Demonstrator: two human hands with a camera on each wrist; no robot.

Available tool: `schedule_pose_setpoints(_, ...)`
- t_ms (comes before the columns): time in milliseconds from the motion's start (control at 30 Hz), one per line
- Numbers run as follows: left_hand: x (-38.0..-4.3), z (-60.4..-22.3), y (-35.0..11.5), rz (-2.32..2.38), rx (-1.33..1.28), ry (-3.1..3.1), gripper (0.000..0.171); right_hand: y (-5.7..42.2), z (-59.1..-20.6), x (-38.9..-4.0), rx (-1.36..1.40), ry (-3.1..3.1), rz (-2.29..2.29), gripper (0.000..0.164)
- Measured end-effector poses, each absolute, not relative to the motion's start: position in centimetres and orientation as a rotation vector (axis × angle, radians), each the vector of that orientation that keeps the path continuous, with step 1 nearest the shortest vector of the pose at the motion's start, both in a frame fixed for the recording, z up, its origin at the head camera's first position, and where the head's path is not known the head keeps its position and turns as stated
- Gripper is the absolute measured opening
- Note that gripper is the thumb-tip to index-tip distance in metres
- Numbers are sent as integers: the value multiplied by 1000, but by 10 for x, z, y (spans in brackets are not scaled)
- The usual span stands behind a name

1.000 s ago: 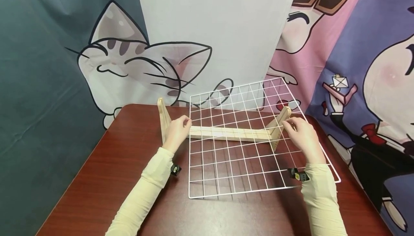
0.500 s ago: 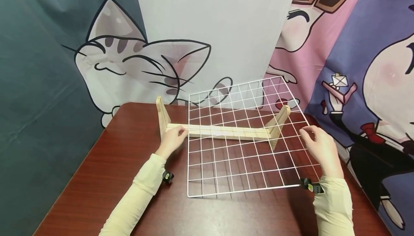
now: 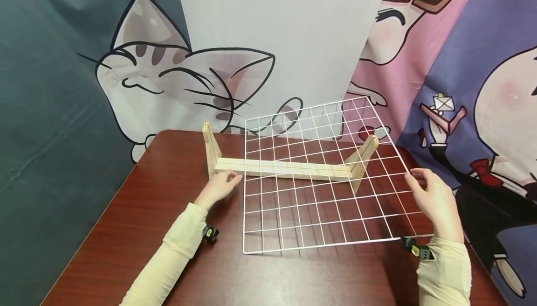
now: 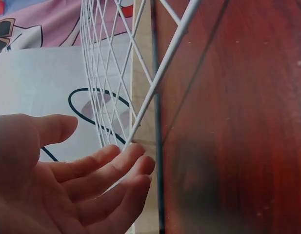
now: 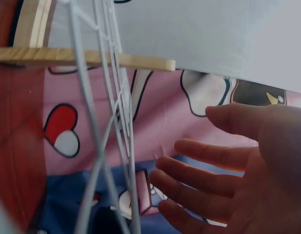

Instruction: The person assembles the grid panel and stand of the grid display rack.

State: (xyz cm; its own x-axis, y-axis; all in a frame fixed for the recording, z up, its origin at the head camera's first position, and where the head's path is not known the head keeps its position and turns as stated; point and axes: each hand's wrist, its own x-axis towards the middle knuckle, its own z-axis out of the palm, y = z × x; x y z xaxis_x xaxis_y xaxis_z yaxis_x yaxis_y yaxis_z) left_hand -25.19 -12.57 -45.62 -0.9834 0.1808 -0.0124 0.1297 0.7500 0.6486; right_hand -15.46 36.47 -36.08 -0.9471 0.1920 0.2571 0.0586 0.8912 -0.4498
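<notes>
A white wire grid panel leans at a slant over a pale wooden stand with two upright end pieces. My left hand is at the panel's left edge, fingers loosely bent with nothing gripped. In the left wrist view, the fingertips of this hand overlap the panel's edge wire, thumb apart. Beside the panel's right edge, my right hand has thumb and fingers spread. The right wrist view shows that hand holding nothing, apart from the wires.
The stand rests on a dark red-brown wooden table. Behind it hangs a cloth backdrop with a cartoon cat and figures. A black wrist device is strapped on the left sleeve, another on the right.
My right hand has moved right and towards me, from over the panel to its right edge. My left hand has drawn back down and left. The panel stays leaning on the stand.
</notes>
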Motion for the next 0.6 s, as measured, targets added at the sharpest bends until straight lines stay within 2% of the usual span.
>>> schedule_pose_setpoints(300, -244, -475, -124, 1173, 198, 2586, 38, 374, -378, -147, -197, -2833, 641, 50)
schedule_pose_setpoints(600, -242, -483, -119, 1328, 189, 2386, 39, 377, -390, -146, -401, -2974, 659, 67)
